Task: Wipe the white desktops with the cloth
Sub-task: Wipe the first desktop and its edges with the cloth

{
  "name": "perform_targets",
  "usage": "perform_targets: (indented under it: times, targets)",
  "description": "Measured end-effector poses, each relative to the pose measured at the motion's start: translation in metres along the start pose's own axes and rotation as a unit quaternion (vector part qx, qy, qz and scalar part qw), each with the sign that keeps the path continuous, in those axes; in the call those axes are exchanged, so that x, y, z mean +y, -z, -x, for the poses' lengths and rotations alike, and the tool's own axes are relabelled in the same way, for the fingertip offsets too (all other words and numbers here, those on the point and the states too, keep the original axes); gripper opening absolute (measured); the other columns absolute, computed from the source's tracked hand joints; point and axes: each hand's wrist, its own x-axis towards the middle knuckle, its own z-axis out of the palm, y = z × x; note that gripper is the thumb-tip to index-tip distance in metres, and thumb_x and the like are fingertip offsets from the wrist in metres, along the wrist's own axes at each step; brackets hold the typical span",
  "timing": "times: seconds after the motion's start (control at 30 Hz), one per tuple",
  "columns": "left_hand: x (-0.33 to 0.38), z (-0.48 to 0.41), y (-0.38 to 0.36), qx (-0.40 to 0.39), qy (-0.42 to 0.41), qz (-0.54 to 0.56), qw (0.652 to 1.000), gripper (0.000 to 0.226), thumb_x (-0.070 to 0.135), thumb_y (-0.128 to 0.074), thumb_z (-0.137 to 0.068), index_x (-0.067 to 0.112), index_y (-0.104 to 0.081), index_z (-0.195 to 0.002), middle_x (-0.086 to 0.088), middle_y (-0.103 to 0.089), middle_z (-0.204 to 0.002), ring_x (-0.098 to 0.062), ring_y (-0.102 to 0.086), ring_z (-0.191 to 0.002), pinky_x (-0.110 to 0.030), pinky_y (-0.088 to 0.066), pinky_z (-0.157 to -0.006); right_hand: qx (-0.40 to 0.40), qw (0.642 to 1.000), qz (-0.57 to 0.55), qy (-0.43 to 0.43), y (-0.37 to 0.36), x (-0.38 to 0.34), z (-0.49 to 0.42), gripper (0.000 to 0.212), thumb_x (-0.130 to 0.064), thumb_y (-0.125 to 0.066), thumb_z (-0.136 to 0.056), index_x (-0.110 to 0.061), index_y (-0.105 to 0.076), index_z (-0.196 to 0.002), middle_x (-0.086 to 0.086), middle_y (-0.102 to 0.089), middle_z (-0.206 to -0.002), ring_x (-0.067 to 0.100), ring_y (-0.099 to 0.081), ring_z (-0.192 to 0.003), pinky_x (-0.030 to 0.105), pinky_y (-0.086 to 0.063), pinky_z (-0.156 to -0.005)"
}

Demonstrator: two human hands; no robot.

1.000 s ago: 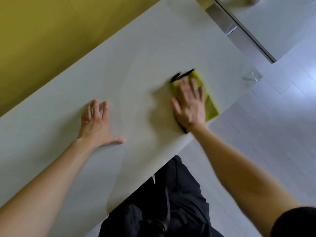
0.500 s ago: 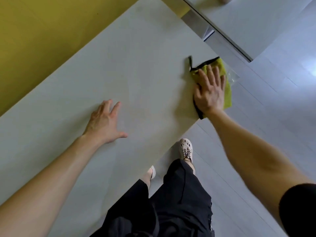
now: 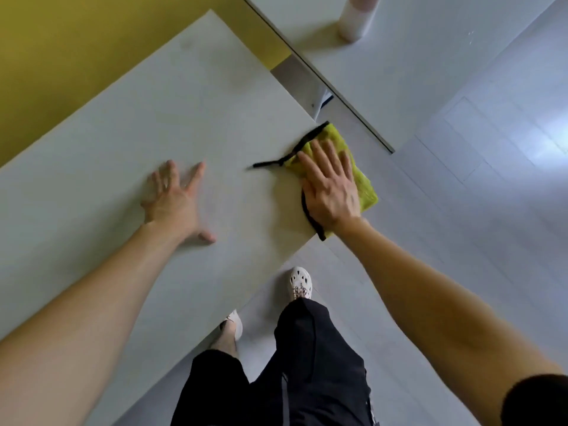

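Moved: since a second ago the cloth [image 3: 365, 184] has been carried along the desktop [image 3: 147, 124] from short of its right-hand end to the near right corner; the left hand [image 3: 173, 204] has been slid the same way, and a second desktop [image 3: 405, 75] has come further into view.
Cloth: yellow-green, laid flat on the near right corner, part of it overhanging the end edge; its black trim [image 3: 267, 163] is trailed leftward across the surface.
Right hand: the right hand [image 3: 332, 189] is laid flat on the cloth, fingers straight and slightly spread, palm pressed down; nothing is pinched.
Left hand: flat on bare desktop near the near edge, well apart from the cloth, fingers splayed and thumb out, apparently used as a brace.
Step in hand: a wiping stroke is judged to be at its right-hand limit, the end of this desktop having been reached.
Progress: how much has been wiped cannot be told; no wet marks are plainly seen. The second desktop appears untouched.
Next move: either a return stroke leftward on a fresh strip nearer the far edge, or a carry across the gap. The overhanging part would need to be gathered back so the cloth is not dragged off the edge.
Obstacle: a pale cylinder [image 3: 356, 20] stands on the second desktop and would have to be wiped around or lifted.
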Motion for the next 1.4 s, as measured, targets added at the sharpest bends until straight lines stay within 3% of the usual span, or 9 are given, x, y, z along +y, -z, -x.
perform_targets:
  times: [0.13, 0.33, 0.53, 0.7, 0.8, 0.9, 1.07, 1.23, 1.4]
  targets:
    - [0.002, -0.006, -0.006, -0.003, 0.017, -0.005, 1.000, 0.174, 0.058, -0.107, -0.045, 0.051, 0.017, -0.167, -0.010, 0.020, -0.180, -0.046, 0.009, -0.166, -0.074, -0.033, -0.122, 0.016, 0.993, 0.003, -0.120, -0.010, -0.033, -0.023, 0.067, -0.030, -0.049, -0.104, -0.024, -0.033, -0.169, 0.013, -0.019, -0.179, 0.033, -0.008, -0.168, 0.057, -0.006, -0.135]
    - [-0.003, -0.014, -0.013, 0.028, 0.001, -0.026, 0.999, 0.175, 0.062, -0.106, -0.044, 0.049, 0.017, -0.167, -0.015, 0.016, -0.179, -0.048, 0.005, -0.166, -0.072, -0.036, -0.121, -0.123, 0.947, -0.075, 0.286, -0.021, -0.097, 0.034, 0.055, -0.030, -0.046, -0.113, -0.023, -0.038, -0.168, 0.008, -0.020, -0.179, 0.029, -0.009, -0.168, 0.056, -0.010, -0.135]
    - [-0.002, -0.010, -0.014, 0.033, 0.007, -0.065, 0.997, 0.178, 0.070, -0.101, -0.047, 0.044, 0.034, -0.161, -0.018, 0.018, -0.178, -0.048, 0.002, -0.166, -0.065, -0.043, -0.119, -0.031, 0.996, -0.005, 0.078, -0.018, -0.042, -0.095, 0.059, -0.040, -0.050, -0.109, -0.026, -0.041, -0.166, 0.008, -0.028, -0.177, 0.032, -0.014, -0.167, 0.061, -0.008, -0.133]
    - [-0.001, -0.006, -0.008, 0.016, -0.009, -0.073, 0.997, 0.172, 0.075, -0.096, -0.052, 0.041, 0.030, -0.164, -0.021, 0.018, -0.177, -0.048, 0.001, -0.166, -0.065, -0.047, -0.115, -0.031, 0.998, 0.001, 0.062, -0.035, -0.097, -0.180, 0.063, -0.047, -0.043, -0.109, -0.026, -0.038, -0.168, 0.009, -0.026, -0.178, 0.032, -0.012, -0.167, 0.062, -0.002, -0.133]
    - [-0.003, -0.007, 0.001, 0.049, -0.030, -0.045, 0.997, 0.139, 0.084, -0.081, -0.067, 0.037, -0.005, -0.173, -0.024, -0.013, -0.176, -0.050, -0.027, -0.159, -0.059, -0.052, -0.110, -0.051, 0.991, 0.000, 0.120, -0.021, -0.060, -0.138, 0.060, -0.035, -0.045, -0.110, -0.026, -0.036, -0.169, 0.007, -0.023, -0.179, 0.030, -0.011, -0.168, 0.060, -0.009, -0.133]
    - [-0.015, -0.043, 0.014, 0.235, -0.055, 0.016, 0.970, 0.076, 0.072, -0.050, -0.092, 0.021, -0.059, -0.148, -0.016, -0.060, -0.135, -0.042, -0.061, -0.121, -0.054, -0.052, -0.098, -0.065, 0.989, -0.017, 0.132, 0.003, -0.019, -0.068, 0.058, -0.025, -0.050, -0.111, -0.022, -0.039, -0.168, 0.008, -0.025, -0.178, 0.032, -0.014, -0.167, 0.065, -0.017, -0.130]
    - [-0.025, -0.119, 0.014, 0.308, -0.008, 0.060, 0.949, 0.069, 0.052, -0.045, -0.109, 0.018, -0.036, -0.169, -0.019, -0.029, -0.174, -0.041, -0.024, -0.163, -0.064, -0.019, -0.130, -0.048, 0.994, 0.003, 0.094, -0.015, -0.052, -0.120, 0.061, -0.025, -0.055, -0.108, -0.024, -0.041, -0.167, 0.008, -0.027, -0.177, 0.032, -0.015, -0.167, 0.065, -0.013, -0.131]
    - [-0.031, -0.130, -0.014, 0.394, -0.030, 0.104, 0.913, 0.064, 0.047, -0.052, -0.107, 0.015, -0.049, -0.162, -0.018, -0.037, -0.172, -0.039, -0.028, -0.163, -0.067, -0.021, -0.129, -0.012, 0.999, -0.008, 0.044, -0.070, -0.153, -0.286, 0.062, -0.034, -0.042, -0.103, -0.025, -0.043, -0.165, 0.012, -0.028, -0.177, 0.034, -0.015, -0.166, 0.063, -0.007, -0.132]
    - [-0.030, -0.130, -0.015, 0.401, -0.032, 0.124, 0.907, 0.066, 0.042, -0.058, -0.103, 0.014, -0.051, -0.162, -0.019, -0.037, -0.173, -0.040, -0.030, -0.163, -0.068, -0.022, -0.128, -0.029, 0.995, -0.018, 0.094, -0.051, -0.126, -0.229, 0.057, -0.029, -0.046, -0.111, -0.024, -0.040, -0.167, 0.008, -0.024, -0.178, 0.030, -0.013, -0.167, 0.061, -0.011, -0.132]
